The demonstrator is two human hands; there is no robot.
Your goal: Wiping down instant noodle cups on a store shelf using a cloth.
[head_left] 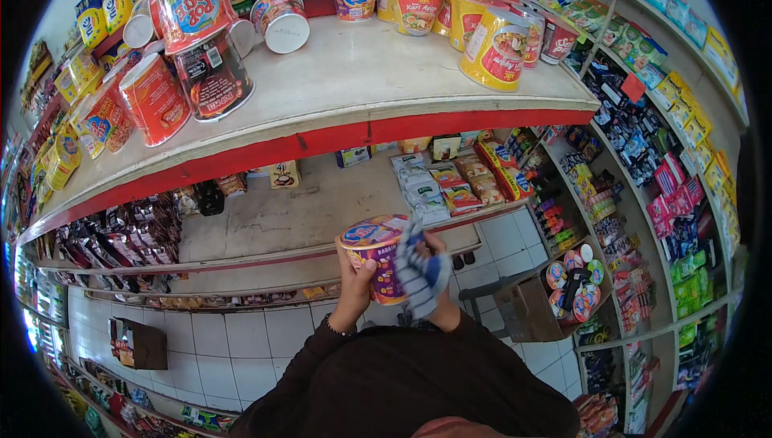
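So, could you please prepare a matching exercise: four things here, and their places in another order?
1. purple cup
2. striped cloth
3. beaded bracelet
4. box of lidded cups

A. around the left wrist
B. gripped by the left hand
C. right of both hands
D. in the right hand

Pairs: 1-B, 2-D, 3-A, 4-C

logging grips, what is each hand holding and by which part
Left hand: a purple cup, by its left side. Right hand: a striped cloth; which part is gripped can't be told.
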